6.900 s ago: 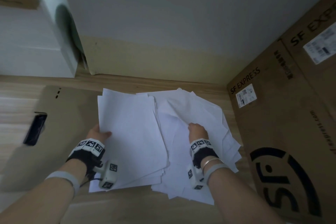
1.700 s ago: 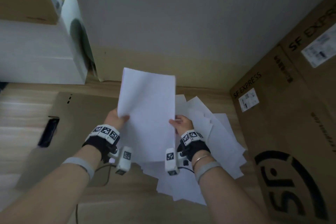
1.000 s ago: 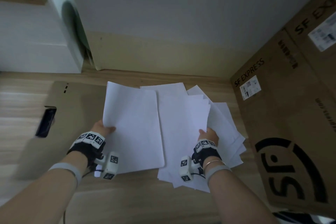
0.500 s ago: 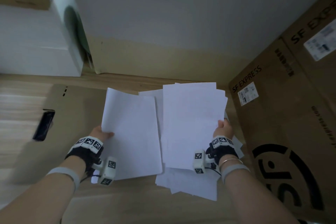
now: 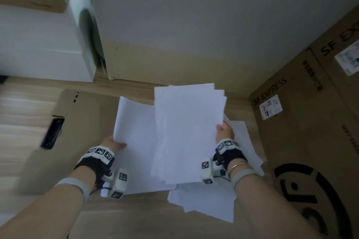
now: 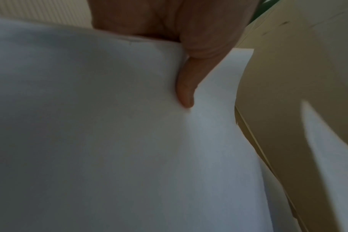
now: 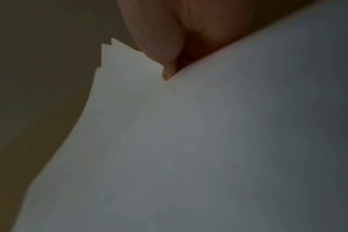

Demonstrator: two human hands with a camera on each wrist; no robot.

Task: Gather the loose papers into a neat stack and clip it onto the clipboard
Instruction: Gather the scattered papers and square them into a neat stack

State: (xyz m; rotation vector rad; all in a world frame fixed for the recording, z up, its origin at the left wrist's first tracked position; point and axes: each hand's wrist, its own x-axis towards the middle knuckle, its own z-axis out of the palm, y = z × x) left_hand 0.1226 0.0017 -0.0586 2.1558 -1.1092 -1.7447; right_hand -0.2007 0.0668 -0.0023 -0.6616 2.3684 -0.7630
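Observation:
My left hand (image 5: 114, 142) pinches the left edge of a squared stack of white sheets (image 5: 136, 141), thumb on top; the left wrist view shows that thumb (image 6: 186, 87) pressed on the paper (image 6: 109, 141). My right hand (image 5: 224, 131) grips the right edge of a second bundle of sheets (image 5: 186, 128), raised and overlapping the left stack. The right wrist view shows fanned sheet corners (image 7: 117, 62) beside my fingers (image 7: 159, 39). More loose papers (image 5: 209, 202) lie spread on the floor underneath. The tan clipboard (image 5: 81, 132) with its black clip (image 5: 52, 133) lies flat to the left.
A large SF Express cardboard box (image 5: 310, 141) stands close on the right. A white wall (image 5: 194, 15) rises straight ahead. A white appliance (image 5: 48, 44) sits at the back left on the wood floor (image 5: 21, 106).
My right hand has lifted its bundle of sheets higher and swung it left over the stack in my left hand. The left hand has barely moved.

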